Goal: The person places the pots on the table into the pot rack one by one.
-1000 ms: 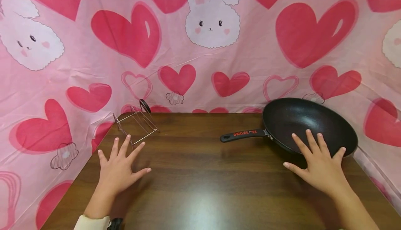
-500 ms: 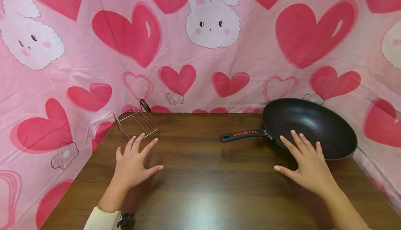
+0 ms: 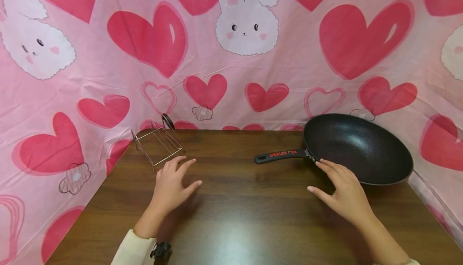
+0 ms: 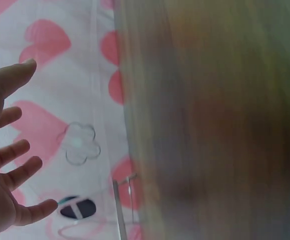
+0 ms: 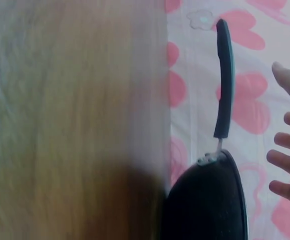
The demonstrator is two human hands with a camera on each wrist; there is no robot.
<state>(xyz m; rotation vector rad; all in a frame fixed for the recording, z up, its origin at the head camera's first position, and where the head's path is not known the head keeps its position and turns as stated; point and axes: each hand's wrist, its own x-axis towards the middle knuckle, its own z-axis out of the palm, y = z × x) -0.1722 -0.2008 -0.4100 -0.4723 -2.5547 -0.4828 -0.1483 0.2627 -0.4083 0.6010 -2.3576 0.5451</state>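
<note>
A black frying pan point(image 3: 358, 148) rests on the right side of the table, its black handle point(image 3: 280, 156) pointing left. In the head view my right hand point(image 3: 343, 194) hovers in front of the pan, fingers relaxed and overlapping its near rim in the picture. My left hand point(image 3: 171, 188) hovers over the table, fingers loosely bent and holding nothing. Just beyond it stands a thin metal wire rack point(image 3: 157, 142) with a black round part point(image 3: 168, 121) at its back. Both wrist views show spread fingers apart from the rack and the pan handle point(image 5: 224, 80).
The brown wooden table point(image 3: 231, 200) reaches back to a pink cloth point(image 3: 235, 72) printed with hearts and rabbits. The cloth also closes in the left and right sides. A black strap point(image 3: 160, 250) sits at my left wrist by a cream sleeve.
Both hands have moved inward toward the table's middle, and their spread fingers have relaxed and drawn closer together. The pan and rack have stayed in place.
</note>
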